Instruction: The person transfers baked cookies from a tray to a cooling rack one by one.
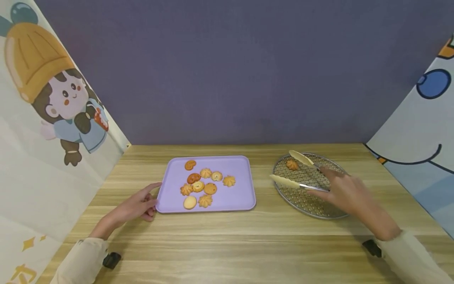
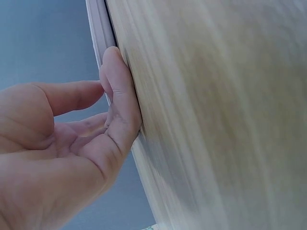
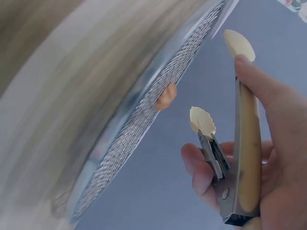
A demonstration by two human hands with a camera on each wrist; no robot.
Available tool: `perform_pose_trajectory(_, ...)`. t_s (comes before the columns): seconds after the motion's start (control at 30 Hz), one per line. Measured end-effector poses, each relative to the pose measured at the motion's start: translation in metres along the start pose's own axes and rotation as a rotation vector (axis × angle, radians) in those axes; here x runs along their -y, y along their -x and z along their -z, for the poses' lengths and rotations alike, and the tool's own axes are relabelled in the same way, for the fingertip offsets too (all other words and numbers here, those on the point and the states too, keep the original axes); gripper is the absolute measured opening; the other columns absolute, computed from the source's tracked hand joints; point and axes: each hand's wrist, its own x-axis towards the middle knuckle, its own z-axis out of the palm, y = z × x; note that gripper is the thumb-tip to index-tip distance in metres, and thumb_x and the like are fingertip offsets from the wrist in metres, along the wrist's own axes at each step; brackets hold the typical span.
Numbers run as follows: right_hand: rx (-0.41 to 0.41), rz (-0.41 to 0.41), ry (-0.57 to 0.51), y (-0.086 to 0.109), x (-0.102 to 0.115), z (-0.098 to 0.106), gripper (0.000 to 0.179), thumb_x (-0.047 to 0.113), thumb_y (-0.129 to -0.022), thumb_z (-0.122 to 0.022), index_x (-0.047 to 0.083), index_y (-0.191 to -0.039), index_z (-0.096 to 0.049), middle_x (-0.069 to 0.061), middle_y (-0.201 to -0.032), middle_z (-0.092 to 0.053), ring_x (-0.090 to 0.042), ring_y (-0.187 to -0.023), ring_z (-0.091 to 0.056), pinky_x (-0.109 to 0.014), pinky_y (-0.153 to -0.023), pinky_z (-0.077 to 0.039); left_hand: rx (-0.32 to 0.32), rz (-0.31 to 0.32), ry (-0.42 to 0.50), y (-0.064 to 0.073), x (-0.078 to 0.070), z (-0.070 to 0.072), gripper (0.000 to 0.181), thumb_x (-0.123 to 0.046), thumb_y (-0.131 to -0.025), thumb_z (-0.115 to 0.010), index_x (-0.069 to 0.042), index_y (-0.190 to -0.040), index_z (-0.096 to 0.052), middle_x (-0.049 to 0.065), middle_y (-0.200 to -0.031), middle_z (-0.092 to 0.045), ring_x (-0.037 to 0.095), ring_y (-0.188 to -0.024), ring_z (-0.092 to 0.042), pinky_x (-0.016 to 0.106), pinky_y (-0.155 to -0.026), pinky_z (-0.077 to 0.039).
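Left hand, fingers loose, touches tray, presumably steadying it; right hand clamps tongs, spread perhaps to span cookie.

Reaches forward with both forearms. Holds the left hand low, with index finger outstretched and lower fingers bent. Grips with the right hand, thumb extended, fingers curled.

Through the left wrist feed I see the left hand, fingers bent, one fingertip at the rim of the pale tray. The thumb points toward that edge. The wood-grained bench slants across my right, partly blurred; a blue-grey backdrop lies behind.
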Motion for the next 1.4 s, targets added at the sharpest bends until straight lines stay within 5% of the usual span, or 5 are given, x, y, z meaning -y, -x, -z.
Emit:
perform_pose_trajectory(0.13, 0.001, 0.017, -0.019, -0.001, 0.011, 0.002, 0.087, 0.060, -0.077, -0.077, -0.004, -0.132, -0.056, -0.017, -0.079, -0.066, -0.014, -0.044, -0.047, -0.036, -0.039, -0.046, 0.000, 0.001, 0.006, -0.001, 0.000, 0.000, 0.061, -0.002, -0.104, -0.045, -0.001, -0.157, -0.015, 0.016, -0.087, -0.053, 0.023, -0.073, -0.057, 0.037, -0.066, -0.061)
perform_pose_trajectory(0.27, 0.038, 0.004, -0.023, -0.003, 0.024, 0.004, 0.095, 0.068, -0.078, -0.071, -0.004, -0.136, -0.053, -0.033, -0.114, -0.063, -0.029, -0.058, -0.062, -0.051, -0.054, -0.054, -0.005, 0.007, 0.005, -0.001, 0.001, 0.000, 0.061, -0.002, -0.104, -0.045, -0.001, -0.157, -0.016, 0.015, -0.087, -0.054, 0.022, -0.073, -0.057, 0.037, -0.066, -0.061)
perform_pose_trajectory(0.57, 0.048, 0.040, -0.009, -0.006, 0.057, 0.006, 0.096, 0.077, -0.075, -0.065, 0.003, -0.135, -0.055, -0.025, -0.111, -0.065, -0.020, -0.051, -0.054, -0.029, -0.037, -0.037, -0.010, 0.006, 0.020, 0.000, 0.000, -0.001, 0.062, -0.003, -0.104, -0.045, -0.001, -0.157, -0.015, 0.015, -0.087, -0.050, 0.022, -0.074, -0.056, 0.037, -0.066, -0.061)
perform_pose_trajectory(0.83, -0.029, 0.196, -0.001, -0.014, 0.078, -0.004, 0.086, 0.072, -0.075, -0.070, 0.003, -0.126, -0.060, -0.016, -0.087, -0.067, -0.008, -0.044, -0.044, -0.017, -0.034, -0.030, -0.023, -0.002, -0.001, 0.000, 0.000, -0.002, 0.062, -0.001, -0.103, -0.045, -0.001, -0.157, -0.015, 0.015, -0.086, -0.049, 0.021, -0.072, -0.055, 0.035, -0.063, -0.061)
perform_pose_trajectory(1.4, 0.069, 0.260, -0.042, -0.041, 0.102, -0.026, 0.074, 0.063, -0.080, -0.072, 0.004, -0.124, -0.064, -0.006, -0.074, -0.062, -0.006, -0.046, -0.041, -0.017, -0.034, -0.027, -0.034, -0.015, -0.048, 0.000, 0.001, -0.004, 0.060, -0.003, -0.103, -0.046, 0.000, -0.156, -0.018, 0.014, -0.085, -0.051, 0.021, -0.070, -0.055, 0.034, -0.061, -0.060)
